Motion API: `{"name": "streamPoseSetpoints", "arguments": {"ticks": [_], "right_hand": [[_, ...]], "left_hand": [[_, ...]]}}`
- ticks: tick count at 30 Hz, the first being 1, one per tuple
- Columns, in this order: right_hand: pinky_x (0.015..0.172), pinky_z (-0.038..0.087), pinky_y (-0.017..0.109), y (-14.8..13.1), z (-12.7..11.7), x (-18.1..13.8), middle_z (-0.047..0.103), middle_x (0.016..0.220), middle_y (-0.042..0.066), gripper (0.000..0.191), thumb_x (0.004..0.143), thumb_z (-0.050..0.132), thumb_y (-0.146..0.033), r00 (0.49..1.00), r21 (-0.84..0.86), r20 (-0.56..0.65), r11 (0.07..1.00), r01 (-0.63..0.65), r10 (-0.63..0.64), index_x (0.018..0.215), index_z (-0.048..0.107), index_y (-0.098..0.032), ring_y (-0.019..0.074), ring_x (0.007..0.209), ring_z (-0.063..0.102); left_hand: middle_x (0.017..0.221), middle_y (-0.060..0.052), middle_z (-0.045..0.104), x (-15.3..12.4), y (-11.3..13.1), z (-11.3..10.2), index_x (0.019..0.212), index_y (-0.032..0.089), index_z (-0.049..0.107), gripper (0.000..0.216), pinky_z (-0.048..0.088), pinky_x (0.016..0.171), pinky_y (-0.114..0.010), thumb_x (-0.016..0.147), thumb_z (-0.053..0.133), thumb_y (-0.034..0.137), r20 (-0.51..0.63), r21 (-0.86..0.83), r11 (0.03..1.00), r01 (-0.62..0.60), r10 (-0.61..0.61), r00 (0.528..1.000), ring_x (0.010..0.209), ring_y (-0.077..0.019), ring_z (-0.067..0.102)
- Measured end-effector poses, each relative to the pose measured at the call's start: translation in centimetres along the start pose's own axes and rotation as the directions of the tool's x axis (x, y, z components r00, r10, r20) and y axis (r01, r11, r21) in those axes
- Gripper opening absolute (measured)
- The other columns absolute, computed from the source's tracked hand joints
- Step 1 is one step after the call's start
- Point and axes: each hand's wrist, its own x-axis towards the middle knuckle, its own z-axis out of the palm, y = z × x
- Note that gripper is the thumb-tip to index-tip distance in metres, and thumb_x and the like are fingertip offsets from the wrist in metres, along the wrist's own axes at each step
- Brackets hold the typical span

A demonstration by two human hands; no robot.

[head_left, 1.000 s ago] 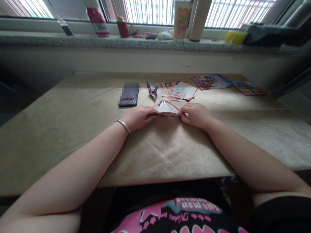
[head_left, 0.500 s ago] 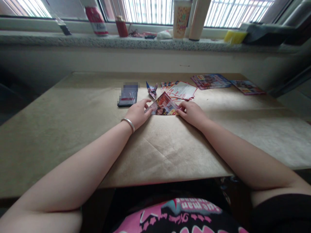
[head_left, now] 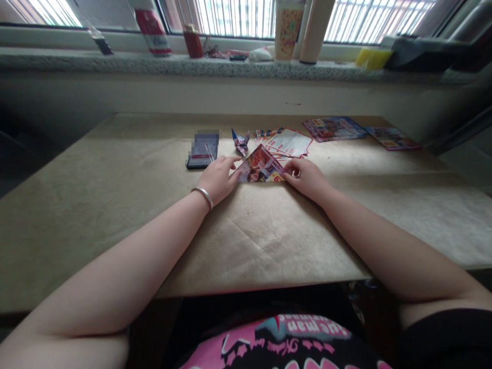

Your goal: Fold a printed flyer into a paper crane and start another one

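Note:
A sheet of printed paper (head_left: 260, 166), folded to a triangle with its peak pointing away from me, lies on the table between my hands. My left hand (head_left: 219, 177) grips its left corner between thumb and fingers; a silver bangle circles that wrist. At the right corner, my right hand (head_left: 305, 177) pinches the paper with thumb and forefinger. Just beyond the paper stands a folded paper crane (head_left: 240, 142), blue and patterned. Behind my left hand lies a dark phone (head_left: 203, 149). White cards with red borders (head_left: 290, 142) are fanned out beyond the folded sheet.
Colourful printed leaflets (head_left: 334, 128) are stacked at the back right, with another bunch (head_left: 394, 138) beside them. The table (head_left: 115, 215) ends at a wall under a stone windowsill (head_left: 230, 69), which holds a can (head_left: 151, 31), a plastic cup (head_left: 288, 33) and a yellow item (head_left: 373, 58).
My right hand has shifted slightly to the right along the folded paper's corner, uncovering more of its print. The left hand stays almost where it was.

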Motion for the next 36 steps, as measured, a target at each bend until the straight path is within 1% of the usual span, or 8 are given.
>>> {"name": "streamPoseSetpoints", "arguments": {"ticks": [3,6,10,13,19,27,30,36], "right_hand": [[0.065,0.041,0.028,0.1,-0.3,-0.2,0.064,0.075,0.003,0.006,0.080,0.061,-0.024,0.996,0.054,-0.042,0.995,0.082,-0.079,0.076,0.062,-0.020,0.0163,0.070,0.054],[0.068,0.043,0.029,0.1,-0.7,-0.3,0.065,0.077,0.003,0.004,0.079,0.062,-0.023,0.983,0.051,-0.003,0.982,0.183,-0.184,0.076,0.063,-0.021,0.0171,0.073,0.056],[0.077,0.045,0.031,0.0,-1.2,-0.6,0.069,0.085,0.005,0.005,0.082,0.063,-0.021,0.918,0.024,0.153,0.930,0.366,-0.365,0.079,0.068,-0.021,0.0187,0.082,0.060],[0.078,0.046,0.032,-0.3,-1.6,-0.8,0.072,0.089,0.005,0.009,0.084,0.063,-0.023,0.891,-0.014,0.231,0.914,0.406,-0.392,0.083,0.071,-0.022,0.0189,0.084,0.062],[0.081,0.044,0.033,-0.9,-2.2,-1.0,0.075,0.094,0.004,0.015,0.088,0.061,-0.029,0.872,-0.094,0.266,0.889,0.448,-0.411,0.084,0.075,-0.023,0.0191,0.085,0.064],[0.077,0.044,0.034,-1.6,-2.1,-1.2,0.075,0.094,0.005,0.020,0.090,0.058,-0.032,0.899,-0.205,0.266,0.891,0.405,-0.348,0.086,0.076,-0.023,0.0199,0.083,0.064],[0.077,0.044,0.033,-1.7,-2.1,-1.3,0.076,0.095,0.005,0.020,0.090,0.058,-0.032,0.900,-0.207,0.269,0.892,0.402,-0.343,0.086,0.076,-0.023,0.0203,0.084,0.065],[0.077,0.045,0.031,-1.5,-2.2,-1.3,0.075,0.097,0.004,0.017,0.089,0.059,-0.030,0.900,-0.170,0.280,0.905,0.389,-0.334,0.086,0.075,-0.024,0.0195,0.087,0.065]], "left_hand": [[0.103,-0.008,0.064,-0.1,-0.2,-0.2,0.122,0.015,0.062,0.036,0.050,0.089,-0.037,0.091,0.052,0.030,-0.105,-0.081,0.992,-0.098,0.089,0.990,0.088,-0.0191,0.061],[0.106,-0.008,0.066,-0.3,-0.1,-0.5,0.113,0.018,0.066,0.028,0.050,0.090,-0.036,0.091,0.052,0.028,-0.156,-0.116,0.957,-0.266,0.247,0.956,0.096,-0.0197,0.062],[0.111,-0.009,0.068,-0.6,0.1,-0.6,0.111,0.019,0.068,0.029,0.050,0.091,-0.036,0.088,0.050,0.016,-0.041,-0.130,0.854,-0.504,0.504,0.863,0.102,-0.0202,0.062],[0.110,-0.009,0.070,-0.7,0.4,-0.6,0.108,0.020,0.070,0.030,0.050,0.093,-0.037,0.089,0.048,0.013,0.067,-0.134,0.799,-0.587,0.598,0.799,0.099,-0.0194,0.064],[0.117,-0.010,0.069,-0.8,0.7,-0.8,0.114,0.021,0.069,0.029,0.051,0.097,-0.037,0.089,0.054,0.020,0.159,-0.160,0.800,-0.578,0.599,0.785,0.106,-0.0207,0.064],[0.135,-0.010,0.061,-1.5,1.6,-1.8,0.128,0.024,0.064,0.045,0.044,0.108,-0.044,0.088,0.059,0.045,0.279,-0.058,0.841,-0.538,0.531,0.800,0.125,-0.0268,0.055],[0.131,-0.007,0.064,-1.5,1.9,-1.9,0.121,0.026,0.068,0.038,0.046,0.107,-0.043,0.091,0.055,0.045,0.275,-0.084,0.834,-0.546,0.546,0.791,0.123,-0.0263,0.057],[0.117,-0.003,0.072,-1.6,2.2,-1.9,0.108,0.026,0.074,0.037,0.052,0.096,-0.037,0.098,0.040,0.038,0.230,-0.088,0.853,-0.514,0.519,0.823,0.110,-0.0213,0.065]]}}
